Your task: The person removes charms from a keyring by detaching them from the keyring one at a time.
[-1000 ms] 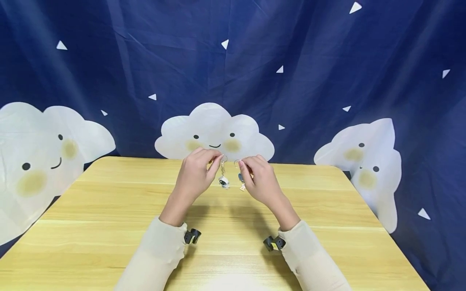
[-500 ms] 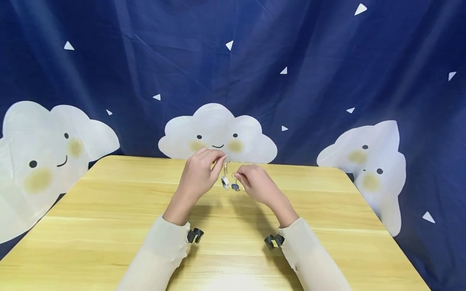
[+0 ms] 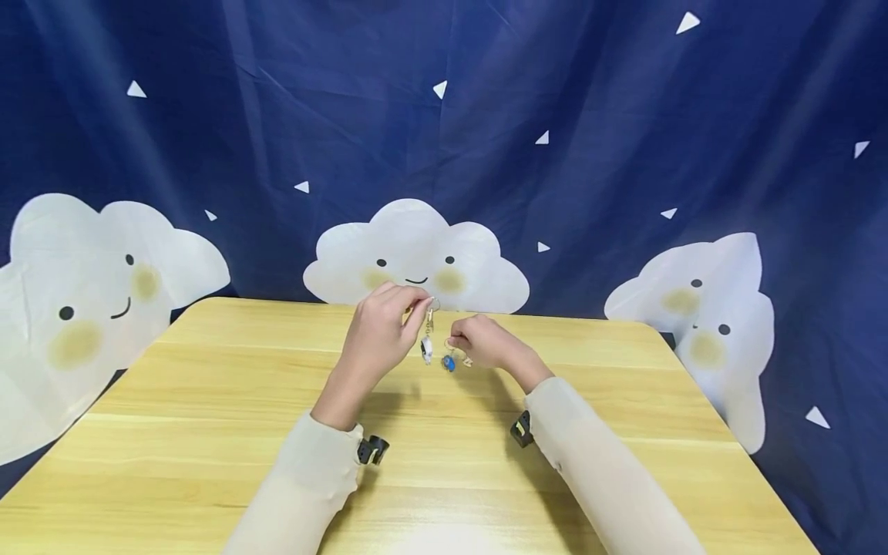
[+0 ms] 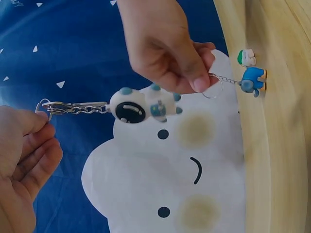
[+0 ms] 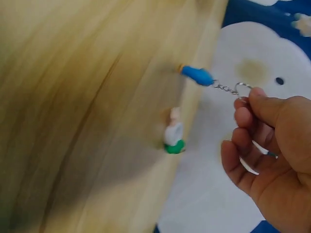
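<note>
Above the table, my left hand (image 3: 384, 331) pinches the metal ring of a keychain (image 4: 141, 108) between thumb and fingertips. Its white astronaut figure with a dark visor hangs down on a short chain. Just to the right, and a little lower, my right hand (image 3: 489, 341) pinches a thin key ring. A blue elephant charm (image 4: 252, 79) dangles from this ring by a small chain. Beside the elephant hangs a small white and green figure (image 5: 173, 133), its link to the ring hidden behind the fingers. The two keychains hang apart from each other.
The light wooden table (image 3: 430, 462) stretches below both hands. Behind its far edge hangs a dark blue curtain (image 3: 347, 116) printed with white smiling clouds (image 3: 416, 239) and small triangles. Each sleeve cuff carries a black camera (image 3: 373, 449).
My right hand has dropped lower and its wrist has turned, bringing the elephant charm into view beside the fingers. The left hand keeps its pinch while the astronaut figure swivels on its chain.
</note>
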{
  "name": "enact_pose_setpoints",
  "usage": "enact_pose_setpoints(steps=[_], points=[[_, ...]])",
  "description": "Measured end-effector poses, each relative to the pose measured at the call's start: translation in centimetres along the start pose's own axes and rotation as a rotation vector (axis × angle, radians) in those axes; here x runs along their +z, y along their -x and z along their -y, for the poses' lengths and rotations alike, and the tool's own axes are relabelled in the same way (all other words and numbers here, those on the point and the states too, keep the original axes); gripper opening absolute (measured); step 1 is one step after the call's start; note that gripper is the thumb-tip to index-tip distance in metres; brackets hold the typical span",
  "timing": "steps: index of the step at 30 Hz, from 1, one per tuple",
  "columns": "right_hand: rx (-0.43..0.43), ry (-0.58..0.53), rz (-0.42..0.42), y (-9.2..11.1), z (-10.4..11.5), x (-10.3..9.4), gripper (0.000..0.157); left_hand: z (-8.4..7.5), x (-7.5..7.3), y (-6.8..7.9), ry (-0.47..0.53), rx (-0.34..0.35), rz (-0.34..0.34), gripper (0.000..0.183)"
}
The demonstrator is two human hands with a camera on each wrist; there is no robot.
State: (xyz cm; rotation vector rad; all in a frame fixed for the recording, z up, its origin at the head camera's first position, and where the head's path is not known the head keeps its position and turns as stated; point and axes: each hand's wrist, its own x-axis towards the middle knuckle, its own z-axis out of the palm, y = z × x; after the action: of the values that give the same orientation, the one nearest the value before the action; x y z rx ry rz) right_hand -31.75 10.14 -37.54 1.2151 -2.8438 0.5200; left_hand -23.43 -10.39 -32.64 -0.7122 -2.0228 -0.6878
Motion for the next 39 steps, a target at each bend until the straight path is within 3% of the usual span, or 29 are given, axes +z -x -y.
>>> enact_pose_setpoints(steps=[17,28,39], points=[[0.156,-0.027,0.004,-1.8,-4.5,2.3,0.018,0.0,0.5,0.0,-0.002,0.000,0.025,0.005],[0.253,-0.041,0.050,-2.3,-5.0,2.4,0.018,-0.1,0.4,0.1,-0.004,-0.004,0.025,0.004],[0.258,-0.034,-0.029,-2.1,-4.4,1.1,0.018,0.1,0.3,0.1,-0.015,-0.026,0.036,0.004]])
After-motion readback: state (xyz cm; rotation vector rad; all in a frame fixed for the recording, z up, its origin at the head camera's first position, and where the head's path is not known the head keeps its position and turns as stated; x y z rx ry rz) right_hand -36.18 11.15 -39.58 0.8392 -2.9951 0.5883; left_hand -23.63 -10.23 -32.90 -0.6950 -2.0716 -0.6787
